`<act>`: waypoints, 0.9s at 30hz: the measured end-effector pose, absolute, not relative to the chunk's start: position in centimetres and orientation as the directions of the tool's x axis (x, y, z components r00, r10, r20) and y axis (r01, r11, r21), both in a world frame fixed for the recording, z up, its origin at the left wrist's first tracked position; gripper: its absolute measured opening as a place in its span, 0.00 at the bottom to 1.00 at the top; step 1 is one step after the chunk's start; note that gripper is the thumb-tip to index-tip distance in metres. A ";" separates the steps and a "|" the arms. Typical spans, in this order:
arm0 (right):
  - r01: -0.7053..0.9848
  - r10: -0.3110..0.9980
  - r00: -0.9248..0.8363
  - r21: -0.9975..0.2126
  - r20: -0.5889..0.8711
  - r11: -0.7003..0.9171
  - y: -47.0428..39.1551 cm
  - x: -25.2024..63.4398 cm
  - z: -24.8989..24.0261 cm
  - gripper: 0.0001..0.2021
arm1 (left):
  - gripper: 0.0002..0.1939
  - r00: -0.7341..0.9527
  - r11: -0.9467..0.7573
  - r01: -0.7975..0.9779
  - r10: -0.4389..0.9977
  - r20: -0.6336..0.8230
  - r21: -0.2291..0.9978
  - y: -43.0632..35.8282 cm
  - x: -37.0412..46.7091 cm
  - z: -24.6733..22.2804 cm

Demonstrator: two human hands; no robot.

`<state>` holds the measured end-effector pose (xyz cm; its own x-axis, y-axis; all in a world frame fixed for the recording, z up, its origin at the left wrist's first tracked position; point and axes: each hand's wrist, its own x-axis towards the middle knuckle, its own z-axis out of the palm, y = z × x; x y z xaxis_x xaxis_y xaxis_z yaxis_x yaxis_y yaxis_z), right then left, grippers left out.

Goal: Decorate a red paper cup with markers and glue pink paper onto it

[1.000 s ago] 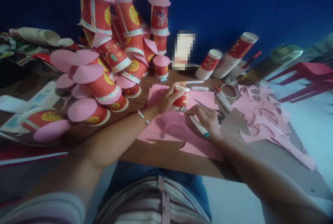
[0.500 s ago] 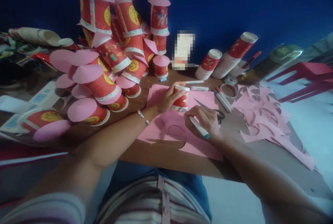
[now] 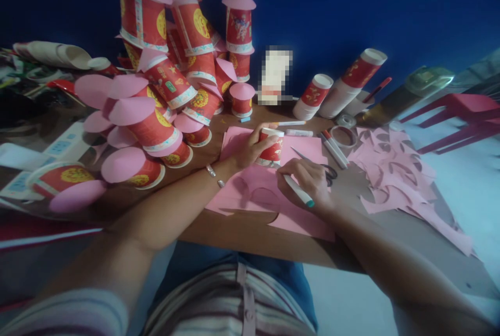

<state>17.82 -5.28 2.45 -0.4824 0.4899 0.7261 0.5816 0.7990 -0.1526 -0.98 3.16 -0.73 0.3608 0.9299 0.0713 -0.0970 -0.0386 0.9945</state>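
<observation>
Looking down from the head cam, I'm seeing the left hand [image 3: 252,151] gripping a red paper cup [image 3: 272,156] with a white top, which is sitting over the pink paper sheets [image 3: 265,190] on the brown table [image 3: 230,227]. The right hand [image 3: 310,177] is clutching a white marker [image 3: 297,190] with a green end, pointing it at the cup's lower edge, can't tell if the tip's touching. Scissors [image 3: 330,169] are lying just beside that hand, pink paper scraps [image 3: 402,169] are cluttering the right, and pink-roofed paper-cup towers [image 3: 146,15] are crowding the left
</observation>
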 end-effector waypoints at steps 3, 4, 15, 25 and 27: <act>0.577 0.486 -0.472 -0.159 0.735 0.801 -5.4 17.8 2.5 0.09 | 0.26 0.363 0.017 -0.129 0.931 0.031 0.992 3.4 -1.0 -0.9; 0.575 0.484 -0.470 -0.161 0.738 0.802 -5.4 17.7 2.5 0.09 | 0.26 0.363 0.024 -0.140 0.931 0.029 0.990 3.4 -1.0 -0.9; 0.552 0.466 -0.479 -0.158 0.744 0.819 -5.4 17.6 2.5 0.09 | 0.24 0.342 -0.019 -0.108 0.938 0.055 0.994 2.7 -1.0 0.4; 0.539 0.465 -0.494 -0.161 0.735 0.827 -5.4 17.5 2.5 0.09 | 0.24 0.380 -0.137 -0.007 0.916 0.129 0.991 3.4 -1.7 -0.6; 0.542 0.466 -0.493 -0.160 0.735 0.825 -5.4 17.5 2.4 0.08 | 0.24 0.388 -0.146 0.001 0.912 0.134 0.989 3.5 -1.8 -0.8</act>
